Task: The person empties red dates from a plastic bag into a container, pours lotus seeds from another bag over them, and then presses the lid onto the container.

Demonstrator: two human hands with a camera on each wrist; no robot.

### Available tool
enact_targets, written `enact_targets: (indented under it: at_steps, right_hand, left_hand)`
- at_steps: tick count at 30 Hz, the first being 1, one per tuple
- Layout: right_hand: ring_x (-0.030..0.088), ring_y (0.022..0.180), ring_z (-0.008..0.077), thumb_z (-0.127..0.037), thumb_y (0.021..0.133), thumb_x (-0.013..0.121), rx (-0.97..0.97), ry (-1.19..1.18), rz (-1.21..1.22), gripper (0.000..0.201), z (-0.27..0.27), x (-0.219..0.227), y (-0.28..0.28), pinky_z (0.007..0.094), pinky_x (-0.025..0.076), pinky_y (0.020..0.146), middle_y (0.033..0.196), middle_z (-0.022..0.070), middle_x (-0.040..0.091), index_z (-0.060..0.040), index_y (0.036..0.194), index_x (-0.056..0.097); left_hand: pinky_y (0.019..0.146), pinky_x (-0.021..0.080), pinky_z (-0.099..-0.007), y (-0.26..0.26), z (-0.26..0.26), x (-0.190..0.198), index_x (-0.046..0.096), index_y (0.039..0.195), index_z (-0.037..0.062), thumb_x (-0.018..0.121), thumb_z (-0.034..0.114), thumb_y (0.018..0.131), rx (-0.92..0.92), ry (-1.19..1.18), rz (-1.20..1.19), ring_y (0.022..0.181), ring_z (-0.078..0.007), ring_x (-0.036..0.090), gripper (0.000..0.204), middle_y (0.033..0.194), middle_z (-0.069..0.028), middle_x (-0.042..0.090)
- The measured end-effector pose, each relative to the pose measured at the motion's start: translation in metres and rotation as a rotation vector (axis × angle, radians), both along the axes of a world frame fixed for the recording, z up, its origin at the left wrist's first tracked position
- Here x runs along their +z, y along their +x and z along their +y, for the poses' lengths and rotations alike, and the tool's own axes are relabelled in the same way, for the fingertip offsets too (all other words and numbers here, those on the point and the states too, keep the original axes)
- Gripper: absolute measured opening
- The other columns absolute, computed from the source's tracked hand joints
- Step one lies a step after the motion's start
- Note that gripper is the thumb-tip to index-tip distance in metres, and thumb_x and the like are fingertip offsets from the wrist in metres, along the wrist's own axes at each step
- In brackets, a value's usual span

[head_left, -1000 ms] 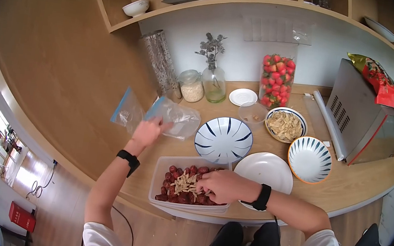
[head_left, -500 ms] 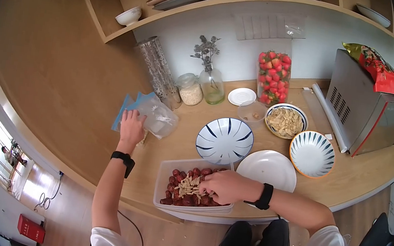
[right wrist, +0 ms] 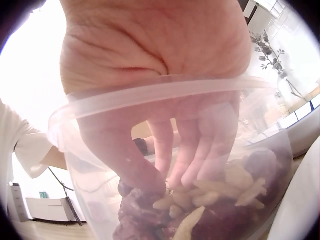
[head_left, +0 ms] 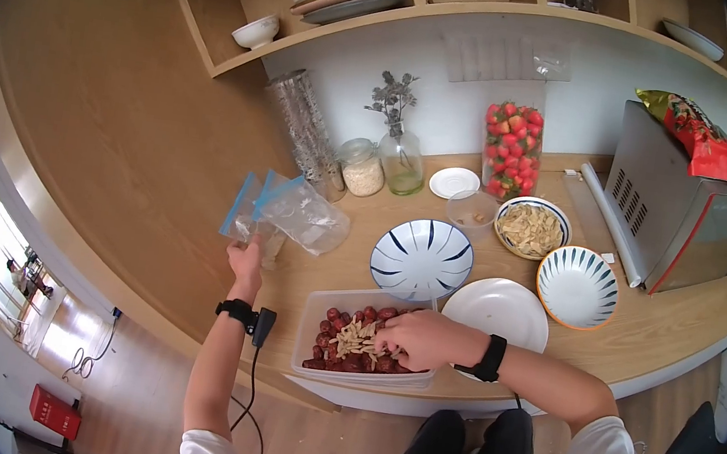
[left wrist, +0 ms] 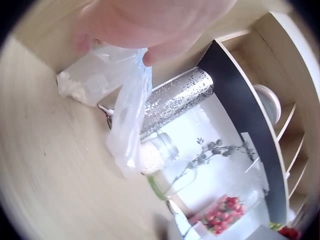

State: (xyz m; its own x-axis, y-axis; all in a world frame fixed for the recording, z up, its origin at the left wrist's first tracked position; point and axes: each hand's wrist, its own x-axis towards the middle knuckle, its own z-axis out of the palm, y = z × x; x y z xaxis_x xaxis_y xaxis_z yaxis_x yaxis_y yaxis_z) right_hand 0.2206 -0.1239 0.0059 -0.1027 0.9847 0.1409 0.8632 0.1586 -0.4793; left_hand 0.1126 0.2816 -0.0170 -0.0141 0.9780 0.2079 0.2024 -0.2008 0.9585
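In the head view my left hand (head_left: 245,265) pinches the left one of two clear zip bags (head_left: 240,211) with blue closures; the other zip bag (head_left: 314,220) lies just right of it. The left wrist view has the fingers above the bags, and pale contents (left wrist: 77,92) show in one. My right hand (head_left: 427,338) reaches into a clear plastic box (head_left: 305,334) of red dates (head_left: 333,315), topped with pale stick-shaped pieces (head_left: 355,341). Seen through the box wall, its fingers (right wrist: 187,165) point down and their tips touch the pale pieces.
Behind the box stand a blue-striped bowl (head_left: 422,258), a white plate (head_left: 499,314) and an orange-rimmed bowl (head_left: 578,287). Farther back are a bowl of pale slices (head_left: 531,229), a strawberry container (head_left: 511,150), a glass vase (head_left: 402,163), a grain jar (head_left: 361,169) and a microwave (head_left: 703,230).
My left hand has come back from the right bag to the left one and now grips it. The bags have shifted slightly. My right hand stays in the box.
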Motion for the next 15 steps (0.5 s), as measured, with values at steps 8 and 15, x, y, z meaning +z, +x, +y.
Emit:
enact_targets:
  at_steps: [8,15]
  right_hand:
    - [0.066,0.080,0.0275,-0.006,0.071,0.062,-0.018,0.108,0.038,0.025,-0.002,-0.003,-0.001,0.0416,0.052,0.068,0.081,0.0048,0.069,-0.0118,0.095,0.069]
    - [0.065,0.083,0.0265,-0.009,0.073,0.063,-0.009,0.042,0.038,0.025,-0.001,-0.001,0.000,0.0407,0.052,0.069,0.085,0.0043,0.067,-0.0125,0.097,0.067]
  left_hand:
    - [0.074,0.050,-0.0394,0.010,-0.005,0.024,0.064,0.093,0.0001,0.061,0.031,0.092,0.217,0.410,0.046,0.075,-0.0260,0.063,0.031,0.080,-0.0117,0.066]
    - [0.076,0.046,-0.0312,-0.019,-0.032,0.083,0.057,0.099,-0.0021,0.058,0.027,0.098,0.124,0.648,-0.310,0.082,-0.0155,0.056,0.029,0.090,-0.0075,0.062]
